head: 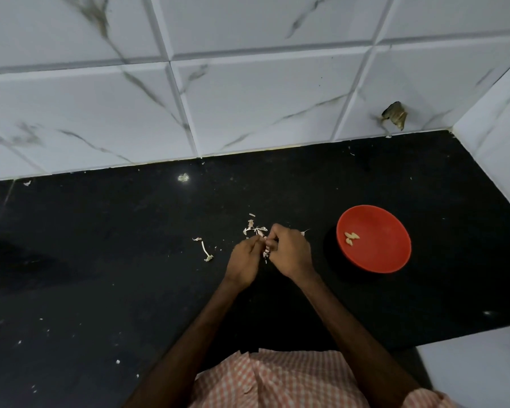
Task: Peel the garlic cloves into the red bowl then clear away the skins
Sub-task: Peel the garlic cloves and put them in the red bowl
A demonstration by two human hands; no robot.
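Observation:
The red bowl (386,260) stands on the black counter to the right of my hands, with three peeled garlic cloves (351,238) inside near its left wall. My left hand (243,260) and my right hand (290,251) meet at the counter's middle, fingers curled, pinching a small garlic clove (266,252) between them; the clove is mostly hidden and bits of skin hang from it. Loose white skins (255,228) lie just beyond my fingers, and a stem piece (206,252) lies to the left.
The black counter (100,260) carries small skin flakes scattered about. A white marble-patterned tiled wall (248,98) runs along the back, with a side wall (498,148) at right. A chipped hole (395,114) marks the back tile. White surface (477,372) at lower right.

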